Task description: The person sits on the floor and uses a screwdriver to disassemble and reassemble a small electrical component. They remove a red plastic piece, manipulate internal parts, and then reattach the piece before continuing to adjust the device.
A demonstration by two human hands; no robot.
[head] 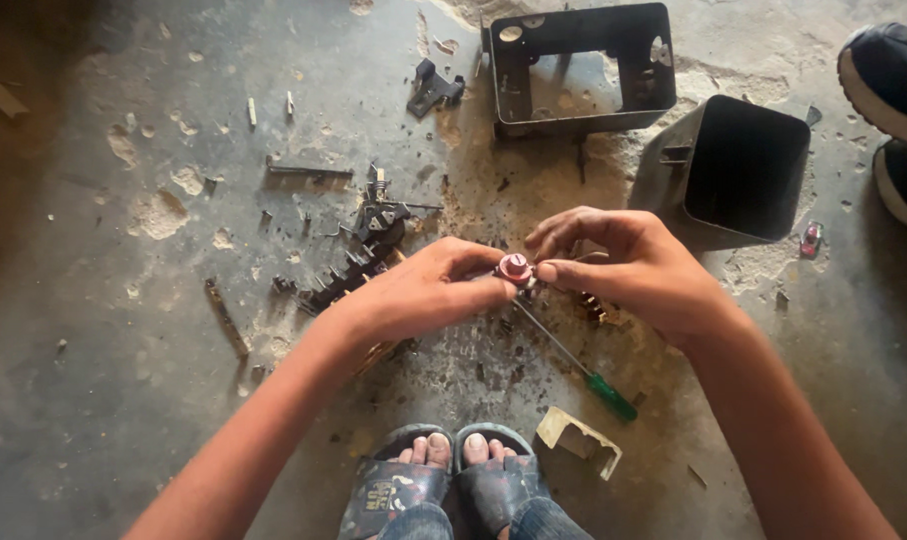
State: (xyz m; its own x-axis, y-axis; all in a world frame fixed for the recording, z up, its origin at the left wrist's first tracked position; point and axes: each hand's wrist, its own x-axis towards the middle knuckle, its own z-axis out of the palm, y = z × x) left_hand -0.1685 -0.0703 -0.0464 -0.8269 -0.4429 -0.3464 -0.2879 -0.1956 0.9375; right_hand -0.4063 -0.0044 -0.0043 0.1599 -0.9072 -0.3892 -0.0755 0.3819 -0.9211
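My left hand point(428, 290) and my right hand point(633, 265) meet above a rough concrete floor, both pinching a small part with a pinkish-red round cap point(514, 267) between thumbs and fingertips. Just below the hands lies a screwdriver point(573, 355) with a green handle, its thin shaft pointing up toward the part. Left of my left hand sits a heap of dark metal parts point(368, 245). My feet in worn sandals point(443, 485) show at the bottom edge.
A black metal frame box point(578, 70) and a dark square container point(738, 170) stand at the back right. Dark shoes point(888, 95) sit at the right edge. A small black bracket point(433, 90), a pale broken piece point(578, 438), a red bit point(810, 240) and scattered screws lie about.
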